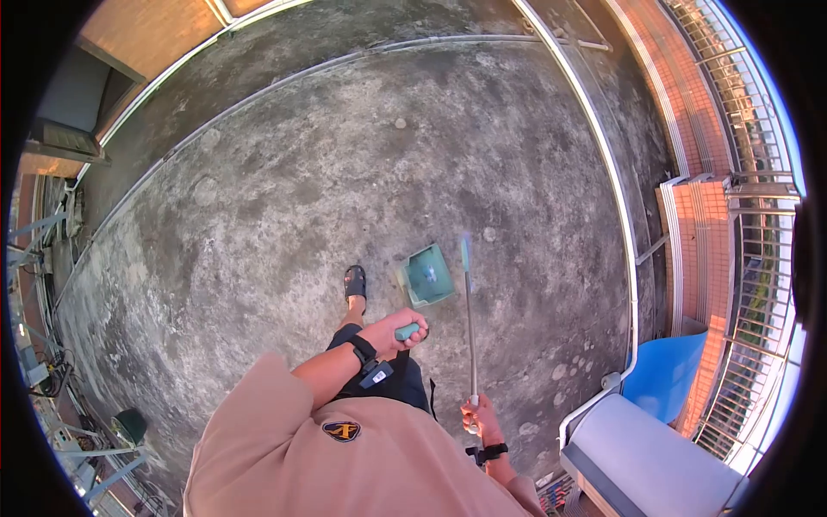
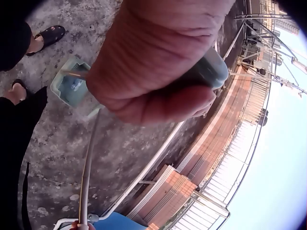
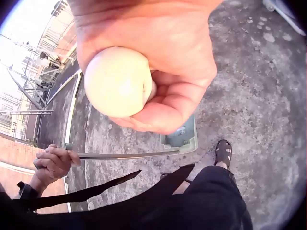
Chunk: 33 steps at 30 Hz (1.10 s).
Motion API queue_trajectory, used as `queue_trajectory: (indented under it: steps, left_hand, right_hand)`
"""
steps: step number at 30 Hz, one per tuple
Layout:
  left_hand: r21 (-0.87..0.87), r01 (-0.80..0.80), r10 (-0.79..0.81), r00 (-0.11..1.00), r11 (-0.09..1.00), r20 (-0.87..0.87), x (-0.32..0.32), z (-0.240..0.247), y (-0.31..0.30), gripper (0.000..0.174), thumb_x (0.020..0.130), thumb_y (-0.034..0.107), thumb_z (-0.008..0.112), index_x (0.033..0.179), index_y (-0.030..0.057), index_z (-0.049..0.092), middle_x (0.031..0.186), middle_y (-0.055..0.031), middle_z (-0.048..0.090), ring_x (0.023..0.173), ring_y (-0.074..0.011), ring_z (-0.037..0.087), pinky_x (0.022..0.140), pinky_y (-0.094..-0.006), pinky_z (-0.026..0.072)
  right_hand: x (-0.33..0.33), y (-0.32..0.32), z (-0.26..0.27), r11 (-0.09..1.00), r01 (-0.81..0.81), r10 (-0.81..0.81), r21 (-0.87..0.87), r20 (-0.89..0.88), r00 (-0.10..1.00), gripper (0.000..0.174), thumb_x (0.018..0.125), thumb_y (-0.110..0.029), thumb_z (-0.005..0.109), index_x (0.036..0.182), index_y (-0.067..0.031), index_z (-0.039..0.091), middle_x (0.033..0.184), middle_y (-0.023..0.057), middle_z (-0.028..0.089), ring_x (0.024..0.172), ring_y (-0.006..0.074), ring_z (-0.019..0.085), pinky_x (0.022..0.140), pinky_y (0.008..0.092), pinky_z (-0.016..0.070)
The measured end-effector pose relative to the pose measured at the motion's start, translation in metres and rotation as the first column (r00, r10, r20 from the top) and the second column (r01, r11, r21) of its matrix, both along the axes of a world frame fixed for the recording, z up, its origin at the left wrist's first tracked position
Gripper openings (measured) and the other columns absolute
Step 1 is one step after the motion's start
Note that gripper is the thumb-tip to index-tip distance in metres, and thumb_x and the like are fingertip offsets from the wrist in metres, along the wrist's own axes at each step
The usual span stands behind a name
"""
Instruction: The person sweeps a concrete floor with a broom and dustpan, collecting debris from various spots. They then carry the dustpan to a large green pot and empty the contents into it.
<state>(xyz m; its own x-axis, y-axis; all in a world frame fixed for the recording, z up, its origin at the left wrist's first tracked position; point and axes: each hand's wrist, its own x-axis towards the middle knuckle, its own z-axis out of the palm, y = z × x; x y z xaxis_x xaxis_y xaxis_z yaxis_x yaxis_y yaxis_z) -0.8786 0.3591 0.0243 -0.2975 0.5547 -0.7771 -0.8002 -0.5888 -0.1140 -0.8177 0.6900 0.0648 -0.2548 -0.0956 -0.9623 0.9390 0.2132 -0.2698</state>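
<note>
The left hand grips the green end of a handle, its fingers curled round it; in the left wrist view the handle's rounded tip sticks out. In the right wrist view, a metal shaft runs from that hand to a green dustpan-like tray. On the floor, this tray holds something small and pale that I cannot identify. The right hand grips a long metal pole near its lower end in view, round a whitish knob. The pole's narrow green head is right of the tray.
Stained concrete floor surrounds the person. A shoe stands left of the tray. White pipes run along the floor's edges. At the right are a blue sheet, a grey-white cover and a railing; metal frames line the left.
</note>
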Motion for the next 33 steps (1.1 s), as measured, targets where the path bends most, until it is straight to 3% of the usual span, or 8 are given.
queue_trajectory:
  steps: [6,12,15,17,22,24,27,33]
  left_hand:
    - [0.209,-0.158,0.152,0.987,0.965,0.046,0.008,-0.035,-0.055,0.018,0.076,0.017,0.052,0.062,0.0099,0.044,0.053,0.0004,0.045,0.038,-0.0085,0.041,0.030,-0.0185,0.0265]
    - [0.163,-0.278,0.271,0.960,0.947,0.065,-0.012,-0.028,-0.099,0.018,0.076,0.013,0.051,0.061,0.0093,0.043,0.053,-0.0003,0.045,0.041,-0.0089,0.043,0.033,-0.0205,0.0306]
    - [0.096,-0.297,0.291,0.954,0.950,0.070,-0.021,-0.028,-0.111,0.016,0.076,0.011,0.051,0.063,0.0090,0.043,0.055,-0.0004,0.046,0.042,-0.0084,0.044,0.034,-0.0210,0.0318]
    - [0.086,-0.321,0.317,0.947,0.943,0.051,-0.029,-0.030,-0.115,0.016,0.076,0.011,0.051,0.063,0.0092,0.043,0.055,-0.0003,0.046,0.042,-0.0085,0.045,0.035,-0.0212,0.0322]
    - [0.140,-0.333,0.333,0.943,0.932,0.021,-0.058,-0.029,-0.120,0.015,0.076,0.012,0.051,0.063,0.0098,0.043,0.056,-0.0004,0.047,0.044,-0.0082,0.046,0.037,-0.0216,0.0342]
    - [0.078,-0.346,0.345,0.938,0.935,0.019,-0.067,-0.024,-0.116,0.011,0.076,0.009,0.050,0.067,0.0070,0.044,0.058,-0.0020,0.048,0.043,-0.0091,0.045,0.034,-0.0217,0.0329]
    - [0.025,-0.356,0.355,0.934,0.934,0.028,-0.074,-0.025,-0.112,0.011,0.077,0.009,0.050,0.068,0.0076,0.044,0.058,-0.0012,0.048,0.044,-0.0089,0.046,0.037,-0.0212,0.0329]
    - [0.025,-0.370,0.370,0.929,0.929,-0.024,-0.064,-0.019,-0.115,0.012,0.078,0.012,0.054,0.069,0.0082,0.047,0.055,-0.0029,0.049,0.045,-0.0106,0.047,0.038,-0.0216,0.0348]
  right_hand:
    - [-0.146,-0.057,-0.043,0.984,-0.151,0.173,0.095,-0.297,0.939,0.017,0.072,-0.008,0.057,0.078,-0.0046,0.042,0.052,0.0048,0.046,0.037,0.0167,0.047,0.033,0.0306,0.0399]
    - [-0.238,-0.128,-0.106,0.921,-0.282,0.360,0.269,-0.312,0.879,0.013,0.072,-0.005,0.053,0.078,-0.0017,0.041,0.052,0.0073,0.048,0.038,0.0187,0.049,0.034,0.0315,0.0399]
    - [-0.211,-0.154,-0.131,0.649,-0.559,0.722,0.515,-0.187,0.666,0.016,0.072,-0.005,0.051,0.082,0.0027,0.041,0.056,0.0108,0.053,0.046,0.0207,0.056,0.038,0.0340,0.0417]
    - [-0.167,-0.176,-0.105,0.729,-0.616,0.663,0.298,-0.085,0.743,0.021,0.072,-0.007,0.052,0.086,0.0037,0.041,0.056,0.0106,0.053,0.046,0.0205,0.056,0.039,0.0342,0.0420]
    - [-0.060,-0.129,-0.095,0.582,-0.798,0.799,0.156,0.076,0.597,0.013,0.075,-0.006,0.054,0.072,0.0034,0.046,0.051,0.0101,0.053,0.043,0.0195,0.055,0.036,0.0321,0.0413]
    - [-0.067,-0.145,-0.035,0.583,-0.791,0.788,0.188,0.109,0.606,0.011,0.076,-0.006,0.055,0.074,-0.0011,0.045,0.051,0.0059,0.049,0.040,0.0158,0.050,0.035,0.0301,0.0381]
    - [-0.081,-0.131,-0.001,0.885,-0.447,0.424,0.131,0.175,0.889,0.020,0.076,-0.007,0.057,0.085,-0.0086,0.039,0.050,0.0011,0.037,0.039,0.0112,0.041,0.033,0.0280,0.0316]
    - [-0.163,-0.138,0.025,0.833,-0.523,0.528,0.179,0.020,0.849,0.013,0.076,-0.009,0.056,0.078,-0.0072,0.043,0.050,0.0008,0.041,0.037,0.0114,0.041,0.032,0.0267,0.0321]
